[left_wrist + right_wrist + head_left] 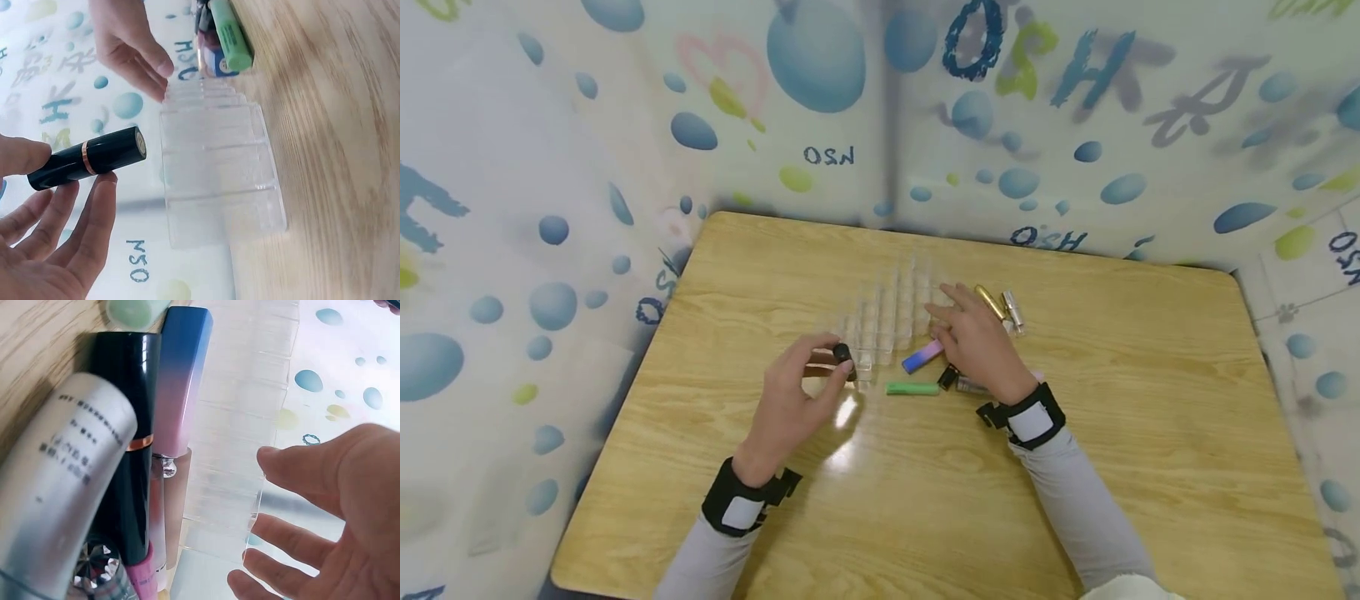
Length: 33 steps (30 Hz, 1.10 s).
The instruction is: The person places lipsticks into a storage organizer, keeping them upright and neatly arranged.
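My left hand (792,402) pinches a black lipstick tube (87,159) with a rose-gold band between thumb and fingers, above the near-left end of a clear stepped plastic organizer (887,321). The tube lies nearly level in the left wrist view, apart from the organizer. At the organizer's right end is my right hand (983,348), fingers extended and holding nothing; its fingertips are at the clear edge, and whether they touch is hard to tell. Close beside that hand lie a blue-to-pink lip gloss (181,381), another black lipstick tube (131,487) and a silver tube (59,481).
A green tube (912,388) lies in front of the organizer. Beyond the right hand are a gold tube (990,302) and a silver clear-ended tube (1012,308). All stand or lie on a wooden table (1120,500), with patterned curtains (925,125) behind its back edge.
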Each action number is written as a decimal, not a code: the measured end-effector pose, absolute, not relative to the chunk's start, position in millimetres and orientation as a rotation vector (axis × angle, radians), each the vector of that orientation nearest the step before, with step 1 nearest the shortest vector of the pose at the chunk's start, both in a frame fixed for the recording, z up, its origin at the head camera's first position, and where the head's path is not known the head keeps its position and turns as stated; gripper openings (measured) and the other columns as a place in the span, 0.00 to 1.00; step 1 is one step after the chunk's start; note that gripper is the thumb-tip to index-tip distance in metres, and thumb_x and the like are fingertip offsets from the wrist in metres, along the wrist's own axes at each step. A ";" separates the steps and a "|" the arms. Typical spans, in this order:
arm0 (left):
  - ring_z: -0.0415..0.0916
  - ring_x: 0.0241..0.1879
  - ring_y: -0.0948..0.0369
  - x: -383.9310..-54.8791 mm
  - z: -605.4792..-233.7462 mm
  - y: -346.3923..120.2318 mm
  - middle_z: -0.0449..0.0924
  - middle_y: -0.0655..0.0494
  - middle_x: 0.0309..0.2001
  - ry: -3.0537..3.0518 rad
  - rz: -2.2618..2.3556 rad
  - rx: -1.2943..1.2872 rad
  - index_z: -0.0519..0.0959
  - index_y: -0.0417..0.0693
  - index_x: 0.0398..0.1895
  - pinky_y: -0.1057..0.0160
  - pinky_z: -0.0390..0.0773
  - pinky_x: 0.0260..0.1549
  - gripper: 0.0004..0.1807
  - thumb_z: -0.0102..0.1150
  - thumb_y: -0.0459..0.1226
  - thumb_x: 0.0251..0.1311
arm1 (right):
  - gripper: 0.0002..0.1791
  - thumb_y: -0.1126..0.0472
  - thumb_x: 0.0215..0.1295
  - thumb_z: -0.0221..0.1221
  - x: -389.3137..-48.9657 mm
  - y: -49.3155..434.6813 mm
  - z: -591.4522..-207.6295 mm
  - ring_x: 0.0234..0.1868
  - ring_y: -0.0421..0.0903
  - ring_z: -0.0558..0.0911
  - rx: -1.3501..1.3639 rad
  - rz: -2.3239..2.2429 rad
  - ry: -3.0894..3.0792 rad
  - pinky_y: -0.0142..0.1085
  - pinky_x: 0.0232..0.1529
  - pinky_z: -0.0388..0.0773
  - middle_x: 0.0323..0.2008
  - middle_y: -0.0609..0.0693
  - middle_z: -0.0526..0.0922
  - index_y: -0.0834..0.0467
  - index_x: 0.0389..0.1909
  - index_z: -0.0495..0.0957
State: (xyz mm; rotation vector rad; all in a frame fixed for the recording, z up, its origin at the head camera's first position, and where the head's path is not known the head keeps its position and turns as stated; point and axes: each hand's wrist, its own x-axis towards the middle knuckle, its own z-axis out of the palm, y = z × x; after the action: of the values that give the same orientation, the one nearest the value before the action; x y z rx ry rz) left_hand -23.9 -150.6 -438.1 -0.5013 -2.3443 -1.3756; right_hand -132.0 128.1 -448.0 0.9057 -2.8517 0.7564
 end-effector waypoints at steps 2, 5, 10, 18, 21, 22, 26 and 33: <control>0.87 0.42 0.53 -25.7 -437.0 -154.4 0.84 0.48 0.46 -2.338 -1.360 -0.497 0.78 0.35 0.56 0.60 0.89 0.38 0.18 0.66 0.32 0.64 | 0.21 0.62 0.69 0.64 -132.8 128.1 -445.4 0.74 0.70 0.65 0.890 0.765 -2.858 0.62 0.76 0.58 0.72 0.67 0.71 0.60 0.62 0.83; 0.87 0.43 0.52 -28.9 -435.3 -159.9 0.84 0.47 0.46 -2.329 -1.331 -0.491 0.79 0.35 0.57 0.59 0.89 0.38 0.19 0.66 0.31 0.64 | 0.21 0.62 0.69 0.64 -134.7 128.4 -443.6 0.74 0.70 0.65 0.880 0.781 -2.860 0.62 0.75 0.58 0.72 0.67 0.71 0.60 0.62 0.83; 0.87 0.42 0.50 -32.1 -433.3 -167.6 0.84 0.46 0.46 -2.306 -1.282 -0.472 0.80 0.37 0.56 0.55 0.89 0.37 0.18 0.67 0.29 0.63 | 0.22 0.62 0.69 0.65 -135.5 128.3 -442.3 0.75 0.70 0.64 0.860 0.807 -2.868 0.62 0.76 0.57 0.72 0.67 0.70 0.60 0.62 0.83; 0.87 0.42 0.50 -34.3 -436.4 -176.1 0.84 0.46 0.46 -2.300 -1.217 -0.438 0.80 0.38 0.56 0.54 0.89 0.37 0.18 0.68 0.29 0.62 | 0.22 0.62 0.69 0.64 -133.0 129.4 -440.4 0.76 0.69 0.62 0.868 0.806 -2.890 0.62 0.76 0.57 0.73 0.67 0.69 0.61 0.64 0.82; 0.87 0.43 0.51 -33.6 -439.3 -178.9 0.84 0.46 0.47 -2.337 -1.203 -0.407 0.80 0.38 0.56 0.54 0.89 0.38 0.18 0.67 0.31 0.64 | 0.23 0.62 0.69 0.64 -132.2 129.2 -440.0 0.77 0.68 0.62 0.897 0.797 -2.887 0.61 0.77 0.55 0.72 0.68 0.70 0.62 0.64 0.81; 0.87 0.43 0.51 -33.4 -440.2 -179.5 0.84 0.47 0.47 -2.350 -1.202 -0.398 0.80 0.38 0.57 0.54 0.89 0.38 0.18 0.67 0.32 0.64 | 0.23 0.62 0.70 0.63 -132.0 129.1 -440.3 0.77 0.68 0.62 0.904 0.790 -2.886 0.60 0.77 0.55 0.72 0.68 0.70 0.62 0.64 0.81; 0.87 0.44 0.52 -31.9 -443.0 -181.1 0.84 0.46 0.48 -2.389 -1.203 -0.379 0.80 0.38 0.57 0.55 0.89 0.39 0.19 0.66 0.36 0.66 | 0.25 0.62 0.69 0.64 -131.2 129.3 -441.6 0.77 0.67 0.61 0.930 0.775 -2.890 0.59 0.78 0.54 0.72 0.68 0.70 0.62 0.66 0.79; 0.87 0.44 0.50 -31.2 -449.3 -182.1 0.84 0.45 0.47 -2.388 -1.220 -0.360 0.80 0.37 0.56 0.51 0.89 0.37 0.18 0.67 0.34 0.65 | 0.27 0.61 0.70 0.64 -129.7 129.3 -443.6 0.78 0.69 0.57 0.964 0.761 -2.929 0.60 0.78 0.52 0.75 0.69 0.65 0.63 0.69 0.76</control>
State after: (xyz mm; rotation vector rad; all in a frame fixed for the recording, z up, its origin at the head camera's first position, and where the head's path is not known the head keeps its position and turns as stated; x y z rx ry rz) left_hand -31.2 -182.1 -449.3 -0.3596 -2.3877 -1.2204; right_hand -129.7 129.3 -443.6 0.9636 -2.9295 0.7610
